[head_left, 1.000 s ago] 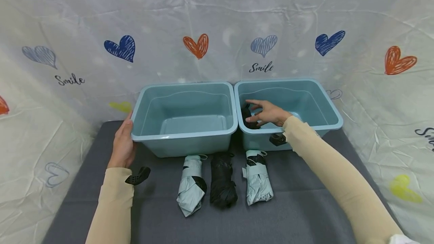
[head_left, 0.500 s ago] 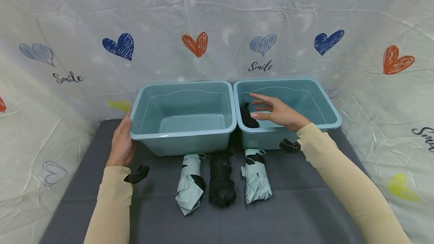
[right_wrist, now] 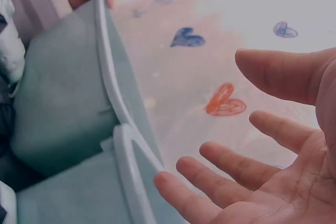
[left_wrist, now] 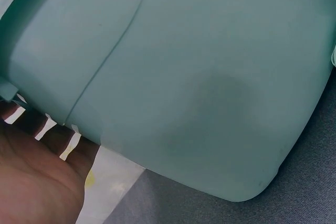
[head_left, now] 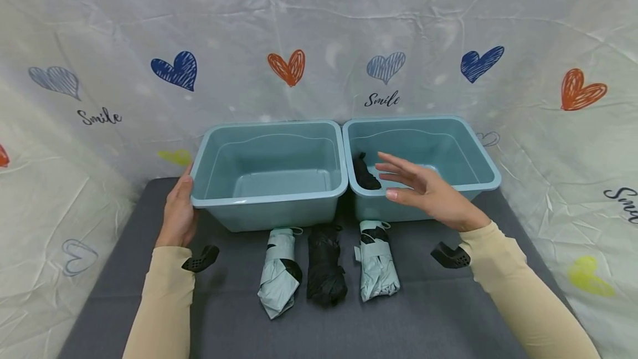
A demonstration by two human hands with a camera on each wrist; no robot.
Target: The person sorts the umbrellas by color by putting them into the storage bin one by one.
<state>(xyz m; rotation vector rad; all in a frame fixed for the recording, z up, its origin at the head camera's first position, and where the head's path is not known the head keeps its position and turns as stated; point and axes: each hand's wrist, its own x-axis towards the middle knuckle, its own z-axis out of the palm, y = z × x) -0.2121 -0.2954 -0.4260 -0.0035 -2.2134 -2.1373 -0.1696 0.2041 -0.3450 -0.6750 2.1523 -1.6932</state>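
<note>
Two light-blue plastic bins stand side by side in the head view. At the outer end of the left bin (head_left: 269, 200), my left hand (head_left: 178, 209) rests with its fingers against the end wall, just under the rim; the left wrist view shows those fingers (left_wrist: 79, 153) passing behind the wall. My right hand (head_left: 423, 193) is over the front rim of the right bin (head_left: 478, 186), fingers spread and nothing in them. A black folded umbrella (head_left: 365, 173) lies inside that bin, against its left wall.
In front of the bins, on the dark grey cloth (head_left: 239, 314), lie a silver folded umbrella (head_left: 280, 276), a black folded umbrella (head_left: 326, 270) and another silver folded umbrella (head_left: 379, 267). A white curtain (head_left: 329, 21) with printed hearts hangs behind.
My right hand has let go of the black umbrella in the right bin and drawn back toward me and to the right. The left hand stays on the left bin.
</note>
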